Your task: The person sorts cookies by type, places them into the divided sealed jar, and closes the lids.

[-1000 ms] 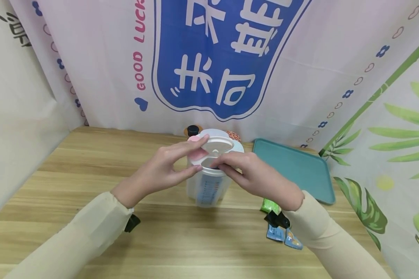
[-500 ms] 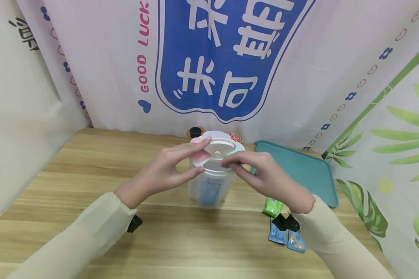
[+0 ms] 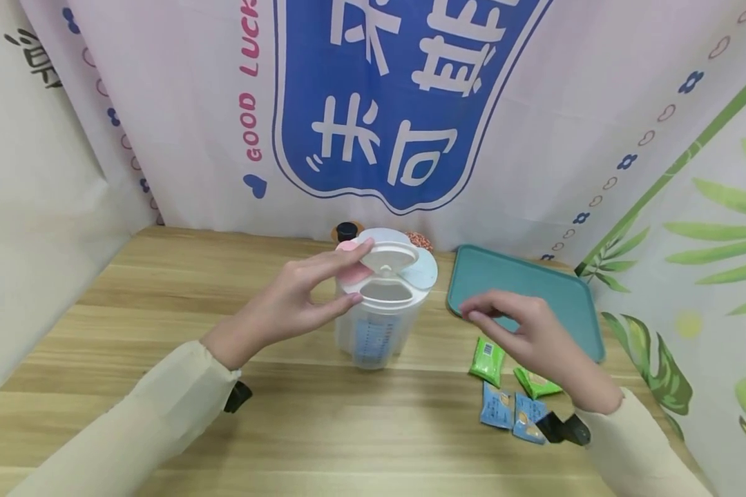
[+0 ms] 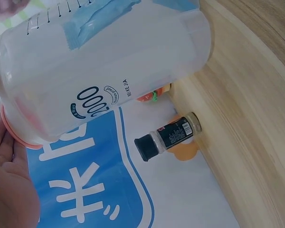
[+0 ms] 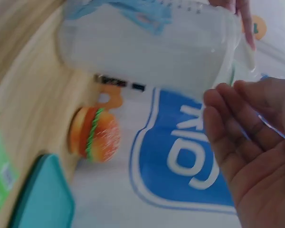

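Note:
In the head view, a clear plastic storage canister (image 3: 373, 335) with a scale on its side stands upright on the table. One white flap (image 3: 390, 258) of its several-part lid is raised, baring the opening. My left hand (image 3: 286, 300) holds the lid from the left, forefinger at the flap and thumb at the front rim. Blue packets (image 4: 97, 23) show through the wall in the left wrist view. To the right of the canister, my right hand (image 3: 528, 335) hangs above the table, apart from it, fingers loosely curled with nothing between them.
Two green packets (image 3: 488, 360) and two blue packets (image 3: 496, 406) lie right of the canister. Behind them is a teal tray (image 3: 516, 273). A black-capped spice bottle (image 4: 175, 135) and a toy burger (image 5: 95, 134) stand by the back curtain.
My right hand has come out of the canister's opening and moved right, toward the tray and packets. My left hand stays at the lid, with the flap still raised.

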A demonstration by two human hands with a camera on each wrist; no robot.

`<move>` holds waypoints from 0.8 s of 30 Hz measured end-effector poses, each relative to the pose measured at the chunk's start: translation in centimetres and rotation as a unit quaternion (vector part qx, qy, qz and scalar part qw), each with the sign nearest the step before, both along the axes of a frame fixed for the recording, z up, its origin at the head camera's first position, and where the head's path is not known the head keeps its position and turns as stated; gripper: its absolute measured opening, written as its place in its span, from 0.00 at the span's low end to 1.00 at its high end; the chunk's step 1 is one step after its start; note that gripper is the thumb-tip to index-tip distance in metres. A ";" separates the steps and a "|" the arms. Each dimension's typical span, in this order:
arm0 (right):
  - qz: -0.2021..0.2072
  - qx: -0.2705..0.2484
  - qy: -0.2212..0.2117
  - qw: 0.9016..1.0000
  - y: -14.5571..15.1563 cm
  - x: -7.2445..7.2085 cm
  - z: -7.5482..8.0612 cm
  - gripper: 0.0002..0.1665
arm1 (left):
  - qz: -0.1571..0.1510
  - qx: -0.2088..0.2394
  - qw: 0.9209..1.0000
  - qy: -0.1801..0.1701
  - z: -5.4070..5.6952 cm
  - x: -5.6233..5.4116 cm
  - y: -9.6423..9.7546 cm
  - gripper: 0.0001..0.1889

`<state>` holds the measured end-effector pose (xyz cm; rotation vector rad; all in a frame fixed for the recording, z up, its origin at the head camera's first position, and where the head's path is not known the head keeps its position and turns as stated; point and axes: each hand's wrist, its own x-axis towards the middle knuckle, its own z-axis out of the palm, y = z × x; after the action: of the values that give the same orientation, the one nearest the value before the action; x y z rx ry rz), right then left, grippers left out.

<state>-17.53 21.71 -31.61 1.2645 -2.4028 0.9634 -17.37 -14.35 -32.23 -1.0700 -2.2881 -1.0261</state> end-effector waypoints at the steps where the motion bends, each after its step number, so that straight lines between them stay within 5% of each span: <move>1: -0.008 0.016 -0.008 1.000 0.6 0.1 -0.5 0.15 | 0.001 -0.001 1.000 0.000 0.0 0.0 0.0 0.37; 6: -0.049 0.092 -0.091 0.990 3.5 0.6 -2.8 0.09 | 0.007 -0.005 1.000 -0.001 0.0 0.1 0.0 0.37; 12: -0.105 0.151 -0.197 0.963 6.6 1.7 -4.9 0.07 | 0.008 -0.009 1.000 -0.010 0.2 0.2 0.0 0.37; 20: -0.145 0.192 -0.259 0.935 9.5 2.9 -7.1 0.09 | 0.010 -0.009 1.000 -0.014 0.1 0.2 0.1 0.37; 24: -0.143 0.207 -0.263 0.931 10.5 3.4 -8.1 0.16 | 0.008 -0.002 1.000 -0.006 0.0 0.1 0.1 0.37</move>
<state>-14.16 32.21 -39.71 0.7847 -3.2314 0.8067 -17.23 -14.26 -32.19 -1.0481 -2.3061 -1.0245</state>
